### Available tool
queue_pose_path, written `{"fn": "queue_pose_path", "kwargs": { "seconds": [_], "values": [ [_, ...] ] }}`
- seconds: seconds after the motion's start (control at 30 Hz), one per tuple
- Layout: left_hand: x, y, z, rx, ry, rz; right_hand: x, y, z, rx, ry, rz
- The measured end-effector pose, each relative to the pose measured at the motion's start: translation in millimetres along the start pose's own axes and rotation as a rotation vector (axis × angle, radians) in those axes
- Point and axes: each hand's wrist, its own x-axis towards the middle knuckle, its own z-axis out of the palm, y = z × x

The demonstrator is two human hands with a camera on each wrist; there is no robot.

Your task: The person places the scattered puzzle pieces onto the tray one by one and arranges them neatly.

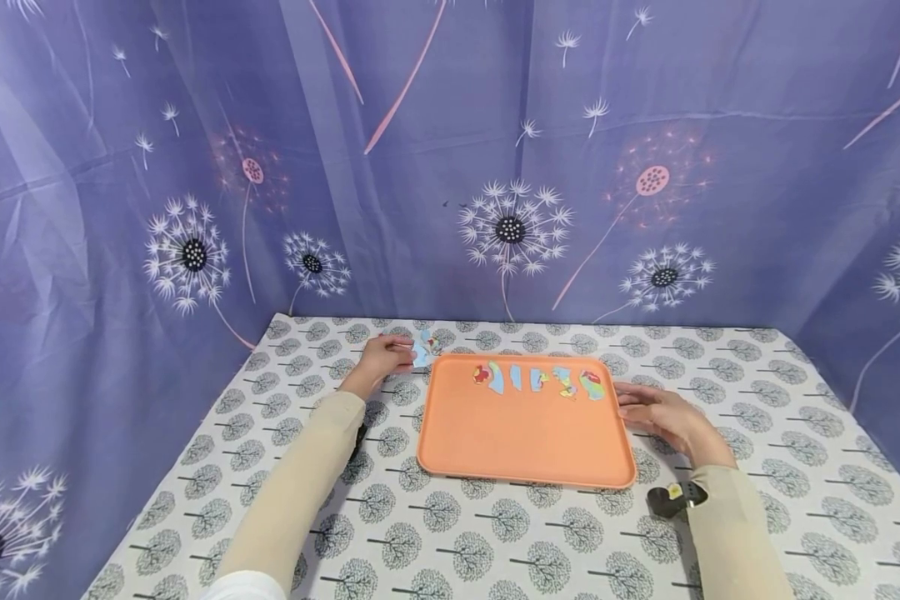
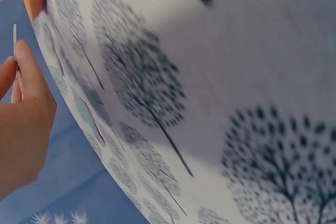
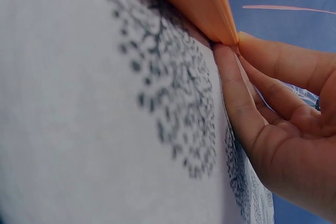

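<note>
My left hand (image 1: 384, 358) pinches a light blue puzzle piece (image 1: 420, 355) between thumb and fingers, just left of the orange tray (image 1: 525, 442). In the left wrist view that piece (image 2: 14, 35) shows edge-on at the fingertips. Beyond the held piece, more colourful puzzle pieces (image 1: 429, 337) lie on the tablecloth, partly overlapped in view. Along the far side of the tray runs a row of several pieces, with a red and blue one (image 1: 496, 378) at its left end and a red and green one (image 1: 592, 384) at its right. My right hand (image 3: 283, 108) grips the tray's right rim with thumb and finger.
A white tablecloth (image 1: 472, 554) with grey tree prints covers the table. Purple curtains (image 1: 420, 225) with dandelion prints hang behind the table and at both sides. Black wrist straps are on both arms, the right one (image 1: 675, 497) more visible.
</note>
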Motion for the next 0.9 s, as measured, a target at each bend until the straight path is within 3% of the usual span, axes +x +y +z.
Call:
{"fn": "queue_pose_path", "kwargs": {
  "seconds": [0.2,0.5,0.7,0.9],
  "values": [
    [0.0,-0.3,16.8,-0.060,-0.062,-0.014,-1.8,-0.5,1.1,-0.002,0.005,-0.001],
    [-6.1,2.9,38.9,-0.044,-0.127,-0.032,-2.1,-0.6,1.2,0.006,0.017,0.008],
    [-6.1,2.0,55.4,0.007,-0.118,-0.014,-1.1,-1.2,1.4,-0.007,0.020,0.019],
    [-12.8,4.0,66.8,0.141,-0.108,0.056,-1.0,-2.6,2.6,0.009,0.019,0.020]
  ]
}}
